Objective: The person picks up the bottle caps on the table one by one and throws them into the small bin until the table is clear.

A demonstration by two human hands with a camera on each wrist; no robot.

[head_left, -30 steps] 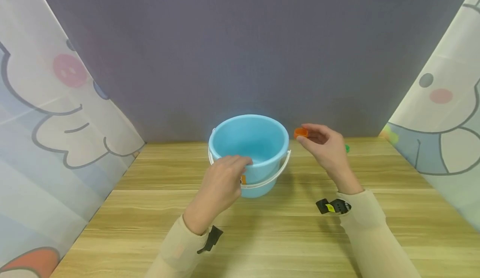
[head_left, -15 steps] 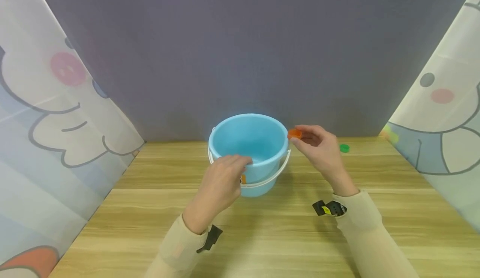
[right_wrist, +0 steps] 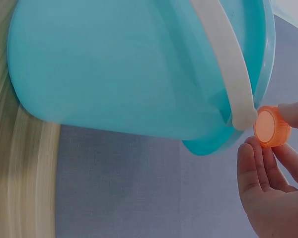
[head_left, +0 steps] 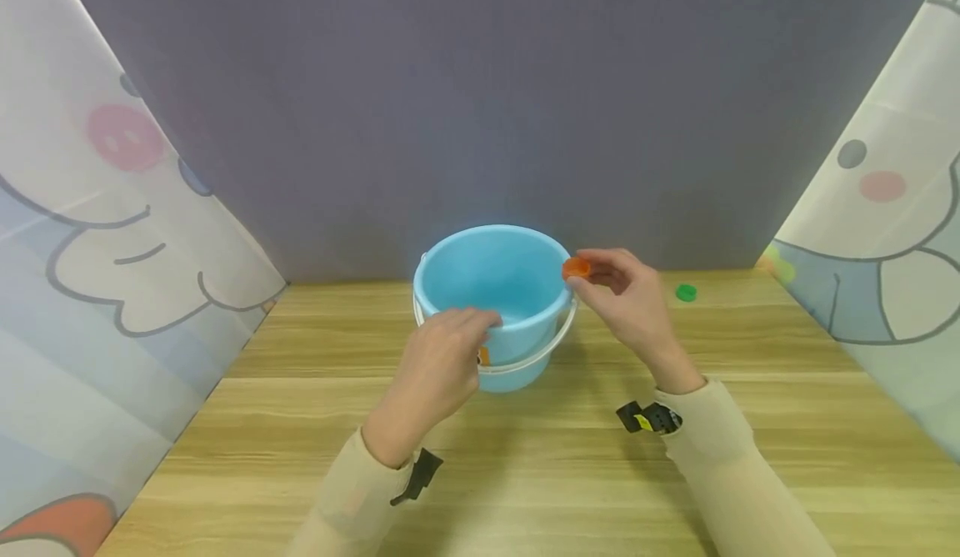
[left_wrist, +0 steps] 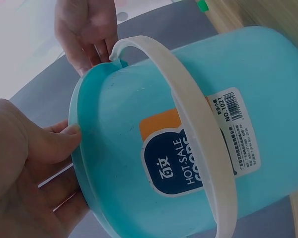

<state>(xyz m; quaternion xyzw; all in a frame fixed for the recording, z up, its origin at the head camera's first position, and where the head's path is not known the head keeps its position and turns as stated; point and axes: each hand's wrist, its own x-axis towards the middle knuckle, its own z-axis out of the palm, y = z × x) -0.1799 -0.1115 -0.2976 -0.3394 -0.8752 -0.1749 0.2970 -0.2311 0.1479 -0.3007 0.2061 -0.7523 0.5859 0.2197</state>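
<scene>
A light-blue plastic bucket (head_left: 517,342) stands upright on the table, its white handle (head_left: 546,348) hanging down the front. My left hand (head_left: 435,369) grips the near rim, thumb outside and fingers over the inner side. A printed label (left_wrist: 171,161) shows on the bucket's wall in the left wrist view. Between thumb and fingers, my right hand (head_left: 637,307) pinches an orange bottle cap (head_left: 576,268) at the bucket's right rim. In the right wrist view the ridged cap (right_wrist: 271,127) overlaps the rim beside the handle's end.
A green bottle cap (head_left: 686,292) lies on the wooden table (head_left: 300,424), right of the bucket near the back edge. A dark grey panel (head_left: 487,107) rises behind the bucket. Curtains with cartoon prints (head_left: 877,248) stand on both sides.
My right hand has moved left with the orange bottle cap, from beside the bucket to its rim. The green cap has come fully into view. My left hand stays on the rim.
</scene>
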